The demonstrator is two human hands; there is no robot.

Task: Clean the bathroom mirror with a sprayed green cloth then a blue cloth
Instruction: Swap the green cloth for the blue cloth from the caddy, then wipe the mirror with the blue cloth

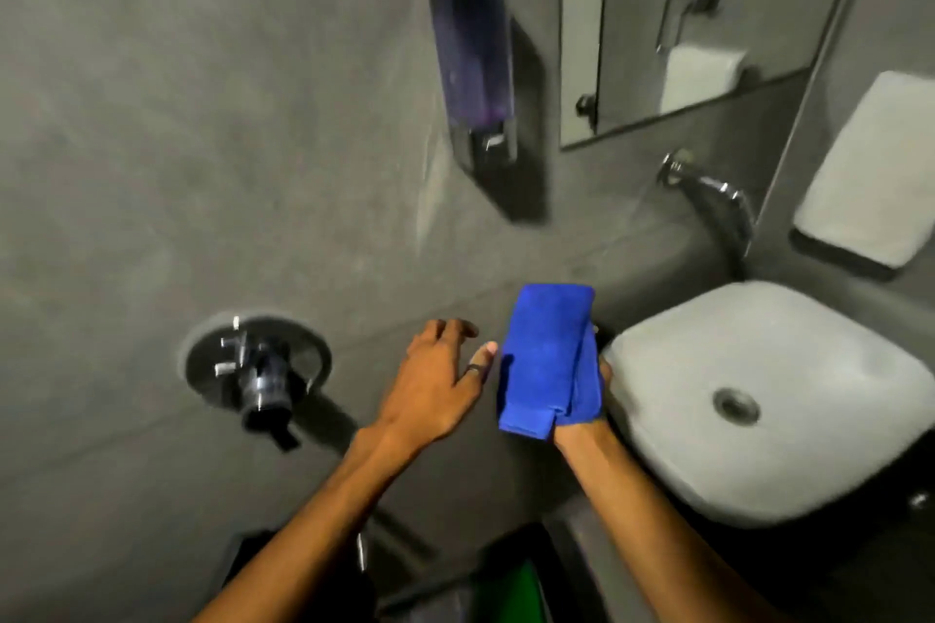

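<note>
A folded blue cloth (549, 359) stands upright in my right hand (592, 400), which is mostly hidden behind it; only fingertips and the wrist show. My left hand (435, 379) hovers just left of the cloth with fingers spread, holding nothing, a dark ring on one finger. The mirror (708, 15) hangs on the grey wall at the upper right and reflects a toilet-roll holder. Something green (511, 587), perhaps the green cloth, shows dimly at the bottom edge between my forearms.
A white square basin (809, 359) sits right of my hands under a chrome tap (718, 197). A dark soap dispenser (473, 61) is fixed to the wall left of the mirror. A round chrome wall valve (258, 364) sticks out at the left. A white towel (870, 172) lies far right.
</note>
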